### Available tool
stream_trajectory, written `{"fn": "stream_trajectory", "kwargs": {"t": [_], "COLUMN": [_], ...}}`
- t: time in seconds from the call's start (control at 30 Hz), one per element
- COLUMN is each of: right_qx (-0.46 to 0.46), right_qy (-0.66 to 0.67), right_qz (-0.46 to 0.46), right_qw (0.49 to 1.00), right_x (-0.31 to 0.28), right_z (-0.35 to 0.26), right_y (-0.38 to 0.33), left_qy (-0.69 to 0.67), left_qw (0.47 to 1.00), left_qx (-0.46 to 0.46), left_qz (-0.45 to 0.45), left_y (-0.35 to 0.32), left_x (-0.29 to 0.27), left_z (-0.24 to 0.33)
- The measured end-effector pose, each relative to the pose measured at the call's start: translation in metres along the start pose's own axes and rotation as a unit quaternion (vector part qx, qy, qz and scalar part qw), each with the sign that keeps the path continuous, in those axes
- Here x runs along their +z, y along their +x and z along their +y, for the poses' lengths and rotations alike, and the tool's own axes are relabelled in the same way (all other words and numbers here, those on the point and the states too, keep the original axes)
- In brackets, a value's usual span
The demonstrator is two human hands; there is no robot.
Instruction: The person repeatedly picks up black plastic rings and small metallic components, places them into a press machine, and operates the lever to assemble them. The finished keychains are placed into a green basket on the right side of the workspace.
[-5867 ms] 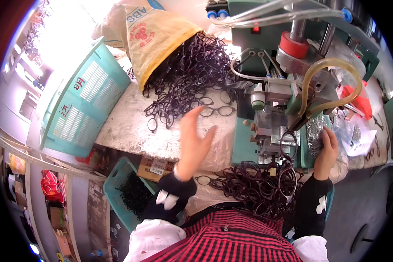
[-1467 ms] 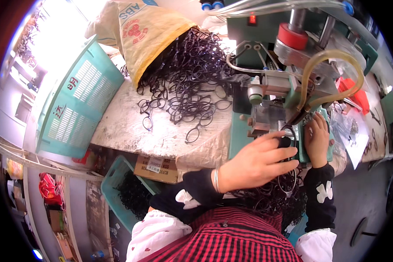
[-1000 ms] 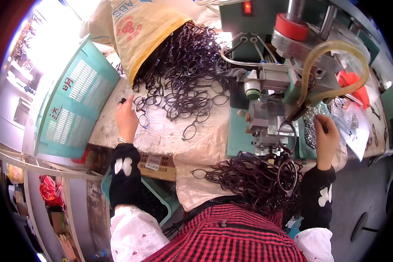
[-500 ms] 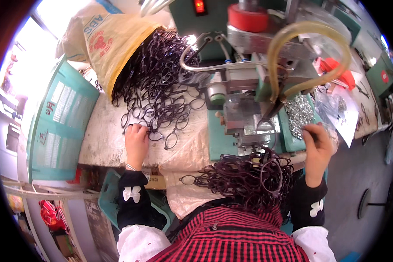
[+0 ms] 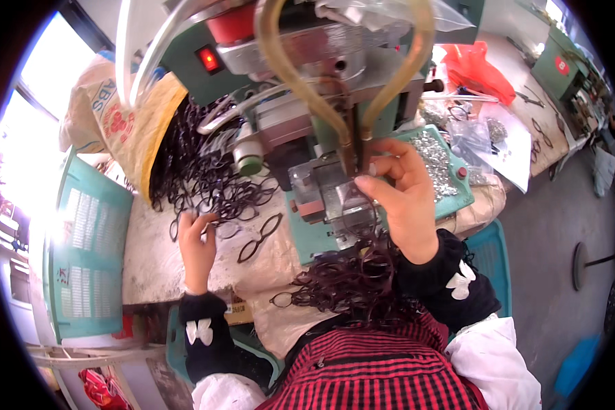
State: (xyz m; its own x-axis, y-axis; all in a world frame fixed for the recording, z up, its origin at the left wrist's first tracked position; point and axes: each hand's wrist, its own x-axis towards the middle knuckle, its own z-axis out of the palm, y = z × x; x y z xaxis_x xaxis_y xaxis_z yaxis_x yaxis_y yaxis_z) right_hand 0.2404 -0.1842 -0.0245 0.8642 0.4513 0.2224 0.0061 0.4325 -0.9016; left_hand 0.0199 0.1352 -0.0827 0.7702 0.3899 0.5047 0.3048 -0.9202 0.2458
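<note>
Since the preceding frame, the right hand [image 5: 411, 199] has left the tray of metal pieces and reached the press machine [image 5: 290, 116], while the view has swung so that the machine sits nearer the middle of the picture.

Head view: right hand at centre right, thumb and forefinger close together beside the machine's fixture, just beneath the yellowish tube [image 5: 420, 34]. Whether a small part is pinched between them cannot be told. One dark spectacle frame stands at the fixture, its rim just left of the right thumb.

Left hand [image 5: 198, 254] at left of centre, fingers partly curled, thumb and forefinger slightly apart at the near edge of the heap of dark frames [image 5: 215, 181]; cannot tell whether it grips one. A single frame [image 5: 260, 239] lies on the bench [image 5: 157, 277] just right of this hand, apart from the heap. A further bunch of frames [image 5: 321, 281] hangs at lower centre, between the two forearms.

Green tray [image 5: 463, 198] with silver metal pieces [image 5: 430, 160]: right of the right hand. Yellow-edged sack [image 5: 113, 113]: upper left, behind the heap.
</note>
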Motion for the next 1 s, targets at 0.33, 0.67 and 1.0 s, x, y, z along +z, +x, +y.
{"fn": "stream_trajectory", "kwargs": {"t": [0.33,0.67,1.0], "right_qx": [-0.075,-0.154,-0.226], "right_qy": [-0.193,-0.67,-0.649], "right_qz": [-0.073,0.082,0.095], "right_qw": [0.976,0.721,0.72], "right_x": [-0.011,-0.145,-0.122], "right_z": [-0.035,0.005,0.03], "right_y": [-0.024,-0.044,0.005], "left_qy": [-0.108,-0.007,-0.187], "left_qw": [0.987,0.971,0.976], "left_qx": [-0.095,0.03,0.114], "left_qz": [-0.066,-0.235,-0.016], "left_y": [0.019,-0.066,-0.001], "left_x": [-0.001,-0.008,-0.077], "left_z": [0.045,0.046,0.147]}}
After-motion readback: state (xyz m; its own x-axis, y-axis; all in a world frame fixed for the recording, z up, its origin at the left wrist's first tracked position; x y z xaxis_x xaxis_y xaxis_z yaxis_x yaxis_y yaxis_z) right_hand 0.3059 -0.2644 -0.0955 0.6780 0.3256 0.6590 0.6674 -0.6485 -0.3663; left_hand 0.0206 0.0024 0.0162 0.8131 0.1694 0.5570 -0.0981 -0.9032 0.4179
